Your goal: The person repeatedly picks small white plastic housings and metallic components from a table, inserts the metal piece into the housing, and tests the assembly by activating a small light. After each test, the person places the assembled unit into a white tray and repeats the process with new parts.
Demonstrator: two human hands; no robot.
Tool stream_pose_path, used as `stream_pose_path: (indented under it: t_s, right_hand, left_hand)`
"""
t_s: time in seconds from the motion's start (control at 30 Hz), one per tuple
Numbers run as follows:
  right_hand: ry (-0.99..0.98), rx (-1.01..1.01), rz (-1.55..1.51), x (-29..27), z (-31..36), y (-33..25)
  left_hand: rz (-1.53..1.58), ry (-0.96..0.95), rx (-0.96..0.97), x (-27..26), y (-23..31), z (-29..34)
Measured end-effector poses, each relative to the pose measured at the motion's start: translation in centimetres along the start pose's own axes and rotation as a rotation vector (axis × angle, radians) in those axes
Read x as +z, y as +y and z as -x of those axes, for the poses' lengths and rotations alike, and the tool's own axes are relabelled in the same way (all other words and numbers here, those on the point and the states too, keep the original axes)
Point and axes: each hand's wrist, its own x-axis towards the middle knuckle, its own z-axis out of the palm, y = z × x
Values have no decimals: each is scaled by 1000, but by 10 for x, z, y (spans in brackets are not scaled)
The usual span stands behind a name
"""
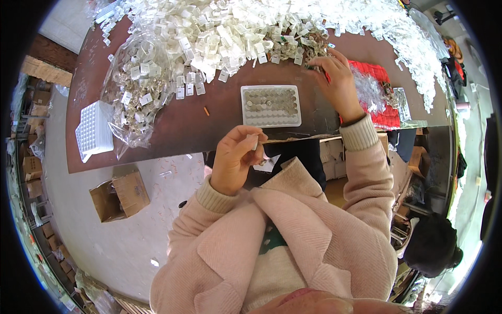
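My left hand (230, 159) is closed at the table's front edge, its fingers pinching a small whitish, translucent plastic piece (254, 142). A white tray (271, 125) with rows of round cells lies just beyond it, and small greyish parts sit in many of the cells. Further right, my right hand (340, 86) reaches forward over the table beside a heap of small brownish, metallic-looking parts (312, 44). Its fingertips are drawn together near a small dark green bit; what they hold, if anything, is too small to name.
A large heap of clear plastic pieces (209, 39) covers the back of the brown table (183, 128). At left are a filled clear bag (138, 78) and stacked white trays (94, 131). Red material (387, 119) with clear plastic lies right. A cardboard box (130, 193) stands on the floor.
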Motion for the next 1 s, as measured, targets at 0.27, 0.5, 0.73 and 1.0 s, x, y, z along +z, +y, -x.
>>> stream_pose_path:
  t_s: [0.27, 0.5, 0.73, 1.0]
  right_hand:
    - [-17, -186, -356, -29, 31, -115]
    - [104, -72, -397, -18, 49, -138]
    - [194, 78, -502, -7, 56, -144]
    - [213, 273, -581, -16, 64, -133]
  left_hand:
    - [-344, 33, 104, 23, 5, -2]
    - [-147, 96, 146, 18, -5, 12]
    - [-255, 132, 187, 20, 8, 3]
    - [-1935, 249, 938, -15, 76, -100]
